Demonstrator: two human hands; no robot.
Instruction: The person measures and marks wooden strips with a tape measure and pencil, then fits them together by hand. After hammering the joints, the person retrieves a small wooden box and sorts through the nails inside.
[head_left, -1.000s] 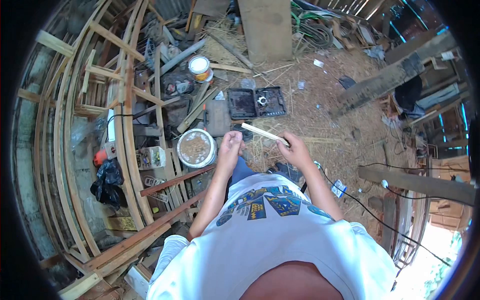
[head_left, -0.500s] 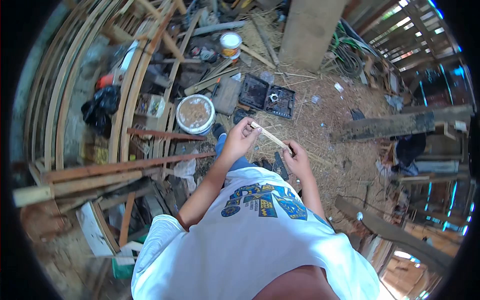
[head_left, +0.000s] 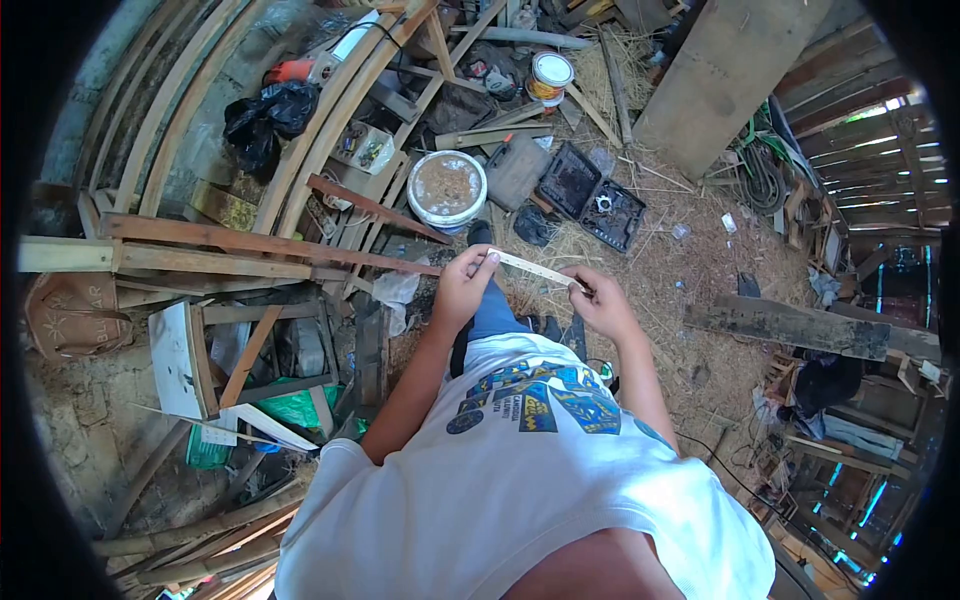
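Note:
A pale, narrow, straight strip (head_left: pixel 530 267) with small dark marks along it, like a ruler, spans the space between my hands in front of my shirt. My left hand (head_left: pixel 464 287) pinches its left end between thumb and fingers. At the other end, my right hand (head_left: pixel 604 304) has its fingers closed around the strip. It slopes slightly down to the right. Whether it folds or continues inside my right hand is hidden. Below it are my legs and the straw-strewn floor.
Ahead of my left hand stands a white bucket (head_left: pixel 447 190) with a dirty top. An opened black tool case (head_left: pixel 590 196) lies on the ground. A reddish wooden beam (head_left: pixel 270 243) reaches toward my left hand. To the right lies a weathered plank (head_left: pixel 785 328).
My view has turned, so the surroundings shift and tilt. The strip slopes less and shows its marked face more. Both hands keep hold of it.

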